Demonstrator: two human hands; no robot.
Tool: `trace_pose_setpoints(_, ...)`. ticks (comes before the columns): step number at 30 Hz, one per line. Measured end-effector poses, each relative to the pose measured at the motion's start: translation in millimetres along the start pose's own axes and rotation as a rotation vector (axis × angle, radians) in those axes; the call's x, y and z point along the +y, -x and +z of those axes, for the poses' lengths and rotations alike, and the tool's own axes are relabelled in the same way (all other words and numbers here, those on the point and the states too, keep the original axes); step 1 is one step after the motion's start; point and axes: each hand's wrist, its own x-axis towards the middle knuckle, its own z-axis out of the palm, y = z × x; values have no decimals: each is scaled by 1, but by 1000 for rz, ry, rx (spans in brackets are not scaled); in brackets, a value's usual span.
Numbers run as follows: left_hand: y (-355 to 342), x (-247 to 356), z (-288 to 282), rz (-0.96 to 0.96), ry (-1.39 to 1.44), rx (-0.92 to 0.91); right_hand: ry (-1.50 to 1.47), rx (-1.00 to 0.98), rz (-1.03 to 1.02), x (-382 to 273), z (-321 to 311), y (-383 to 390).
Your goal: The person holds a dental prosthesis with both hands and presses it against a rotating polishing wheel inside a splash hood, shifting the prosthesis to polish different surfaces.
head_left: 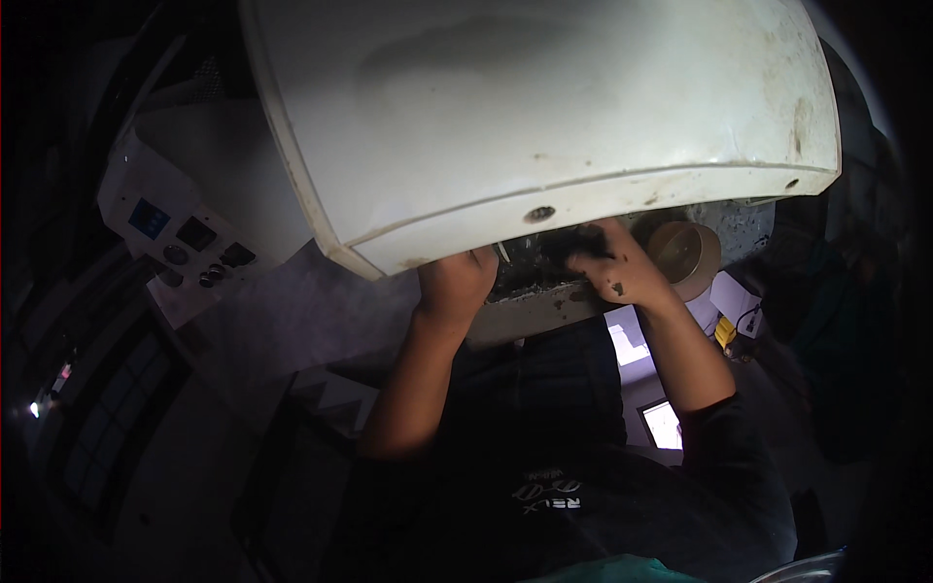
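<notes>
Fingers of left hand (457, 284) mostly hidden at lower edge of white casing (583, 107), can't tell if spread or pinching; right hand (622, 270) bent over blackened area (530, 270), pinch unclear. Casing fills upper centre of frame; round tan piece (708, 260) right of centre.

1. The person's left forearm (413, 384), bare, slants up and inward to the left wrist (440, 319).
2. The left hand (459, 280) shows mostly its back; its fingertips are out of sight, so I can't tell how tightly they're bent.
3. The right forearm (688, 350), bare too, leans inward from the other side, up to the right wrist (651, 296).
4. The right hand (617, 264) sits apart from the left, thumb side turned toward it, dark smudges on the skin, its fingertips lost in shadow.
</notes>
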Motion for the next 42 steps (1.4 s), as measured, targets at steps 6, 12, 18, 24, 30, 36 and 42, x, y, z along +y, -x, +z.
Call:
trace_pose_setpoints(6,8,-4,15,-175,177,-45,448,92,-438,-1,7,-10)
trace_pose_setpoints(12,-1,3,25,-166,187,44,4,283,-53,10,10,-27)
trace_pose_setpoints(18,-15,12,29,-240,207,11,143,523,-361,31,21,-45)
trace_pose_setpoints(24,-29,15,39,-60,72,200,281,559,-394,34,16,-58)
trace_pose_setpoints(30,-17,3,27,-279,158,-72,409,386,-259,24,15,-47)
trace_pose_setpoints(36,1,-11,23,-173,140,102,921,184,-232,53,33,-30)
trace_pose_setpoints(42,9,-9,17,-280,159,117,823,263,-228,57,43,-31)
